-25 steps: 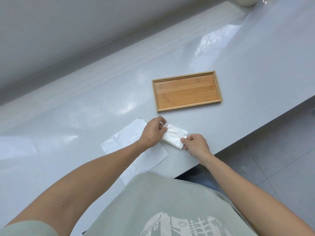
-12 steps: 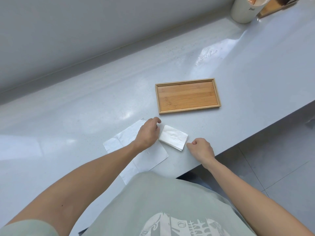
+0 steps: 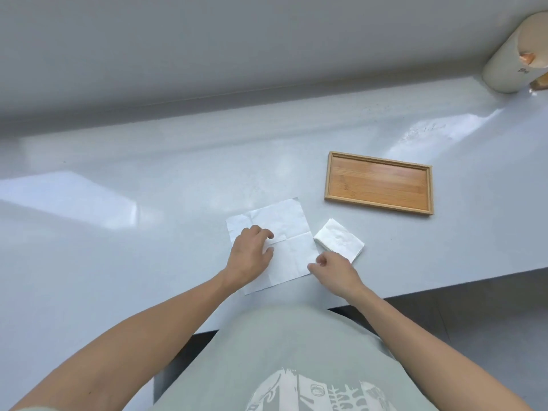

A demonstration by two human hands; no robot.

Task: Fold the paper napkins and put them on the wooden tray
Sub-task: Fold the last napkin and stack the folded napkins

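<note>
A folded white napkin [image 3: 339, 243] lies free on the grey counter, just below the wooden tray [image 3: 378, 183], which holds nothing. To its left an unfolded napkin [image 3: 284, 226] lies flat, its creases showing. My left hand [image 3: 250, 253] rests palm down on that sheet's left half, fingers loosely bent. My right hand [image 3: 333, 269] is curled at the sheet's near right corner, thumb and fingertips meeting at the paper's edge, with its knuckles next to the folded napkin.
A cream cylindrical container [image 3: 513, 57] stands at the far right by the wall. The counter's front edge [image 3: 444, 281] runs close behind my right wrist, with floor below it.
Both hands have left the folded napkin and moved left to the unfolded sheet. The folded napkin stays lying on the counter. My head has turned, shifting the view.
</note>
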